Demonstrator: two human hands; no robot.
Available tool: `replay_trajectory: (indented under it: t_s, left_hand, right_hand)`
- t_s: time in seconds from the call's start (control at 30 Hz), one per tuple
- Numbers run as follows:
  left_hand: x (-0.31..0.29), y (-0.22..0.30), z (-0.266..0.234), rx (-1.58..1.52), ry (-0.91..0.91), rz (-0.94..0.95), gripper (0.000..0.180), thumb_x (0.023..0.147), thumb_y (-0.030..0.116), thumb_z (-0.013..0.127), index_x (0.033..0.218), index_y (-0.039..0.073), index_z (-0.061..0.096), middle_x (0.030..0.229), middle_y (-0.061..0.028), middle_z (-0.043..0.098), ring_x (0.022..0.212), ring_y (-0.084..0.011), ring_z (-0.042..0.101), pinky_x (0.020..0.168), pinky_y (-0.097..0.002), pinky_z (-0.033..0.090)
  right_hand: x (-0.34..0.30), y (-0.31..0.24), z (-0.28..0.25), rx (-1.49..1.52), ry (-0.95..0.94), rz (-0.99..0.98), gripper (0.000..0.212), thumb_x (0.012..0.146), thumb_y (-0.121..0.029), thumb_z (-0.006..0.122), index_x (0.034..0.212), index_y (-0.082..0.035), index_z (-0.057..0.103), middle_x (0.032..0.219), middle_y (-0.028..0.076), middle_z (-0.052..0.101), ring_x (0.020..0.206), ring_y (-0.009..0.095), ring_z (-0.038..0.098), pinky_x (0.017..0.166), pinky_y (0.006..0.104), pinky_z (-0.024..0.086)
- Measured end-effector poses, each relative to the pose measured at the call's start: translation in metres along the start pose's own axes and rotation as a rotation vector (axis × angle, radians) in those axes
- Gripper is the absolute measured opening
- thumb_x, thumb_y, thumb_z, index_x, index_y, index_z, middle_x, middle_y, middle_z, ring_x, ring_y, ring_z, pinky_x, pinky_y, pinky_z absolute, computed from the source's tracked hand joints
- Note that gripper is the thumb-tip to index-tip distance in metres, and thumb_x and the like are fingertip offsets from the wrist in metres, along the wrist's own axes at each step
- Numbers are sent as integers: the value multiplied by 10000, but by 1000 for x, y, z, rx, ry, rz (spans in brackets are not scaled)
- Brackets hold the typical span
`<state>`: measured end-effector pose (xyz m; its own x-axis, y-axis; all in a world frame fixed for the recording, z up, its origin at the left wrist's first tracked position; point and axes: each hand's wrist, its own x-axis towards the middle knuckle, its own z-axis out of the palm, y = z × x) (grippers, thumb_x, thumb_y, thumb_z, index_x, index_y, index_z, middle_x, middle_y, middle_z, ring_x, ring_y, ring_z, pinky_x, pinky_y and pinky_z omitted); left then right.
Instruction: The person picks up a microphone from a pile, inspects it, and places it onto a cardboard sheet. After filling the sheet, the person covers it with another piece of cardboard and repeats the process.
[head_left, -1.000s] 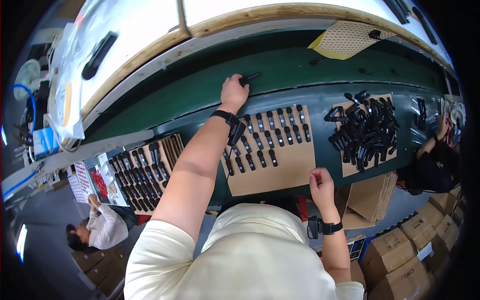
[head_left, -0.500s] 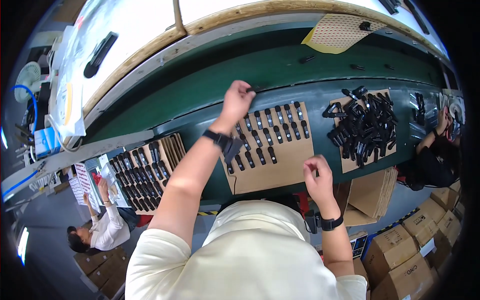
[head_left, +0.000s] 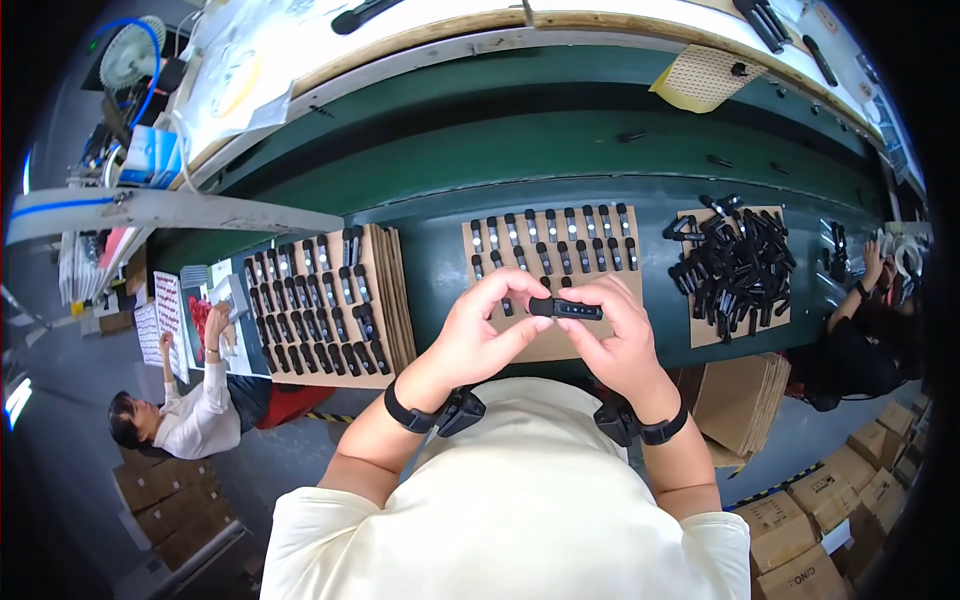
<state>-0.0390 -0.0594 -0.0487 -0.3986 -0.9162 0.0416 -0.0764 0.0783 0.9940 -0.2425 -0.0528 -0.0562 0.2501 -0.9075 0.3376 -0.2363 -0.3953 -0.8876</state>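
Over the near part of the cardboard sheet (head_left: 542,348), L hand (head_left: 478,330) & R hand (head_left: 625,335) hold one blk mic (head_left: 578,311) btwn them, L thumb & finger pinching its head end, R pinching the body. Beyond, mic rows (head_left: 553,225) lie on that sheet; to the R, on the green table (head_left: 660,325), a jumbled mic pile (head_left: 735,270) sits on another sheet (head_left: 695,325).

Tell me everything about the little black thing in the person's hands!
The little black thing is stubby and looks like plastic, with a rounded, dull black end on the left and a shinier body with small pale marks in a row. It lies sideways, held up over the cardboard. The left hand pinches its rounded end; the right hand grips its body.
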Motion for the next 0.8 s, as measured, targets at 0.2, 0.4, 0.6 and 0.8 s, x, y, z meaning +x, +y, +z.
replay_trajectory:
  t_s: [0.2,0.4,0.6,0.8]
  left_hand:
    - [-19,20,-7,14,36,47,237,890,179,669,1038,19,574,971,-70,595,894,-165,561,848,-315,456]
    - [-28,24,-12,82,25,117,157,883,147,667,918,4,611,851,-96,608,788,-205,584,737,-311,462]
    - [-31,28,-12,121,-26,120,185,883,171,674,910,1,607,858,-102,609,783,-218,577,731,-314,457]
    - [-31,34,-7,217,23,157,197,855,159,712,933,10,609,912,-101,632,834,-212,594,773,-307,467]
  right_hand:
    - [-2,-29,5,-26,48,-116,279,700,12,744,954,-42,642,821,85,633,731,258,579,681,354,442]
    - [-5,-38,7,-89,14,-224,315,697,43,728,981,-41,622,840,78,645,734,233,584,672,331,447]
    - [-12,-43,8,-139,9,-242,323,699,24,736,993,-44,624,857,83,641,739,243,578,675,338,446]
    - [-15,-54,6,-100,26,-63,317,707,-15,748,999,-44,629,885,94,630,772,264,583,711,352,452]
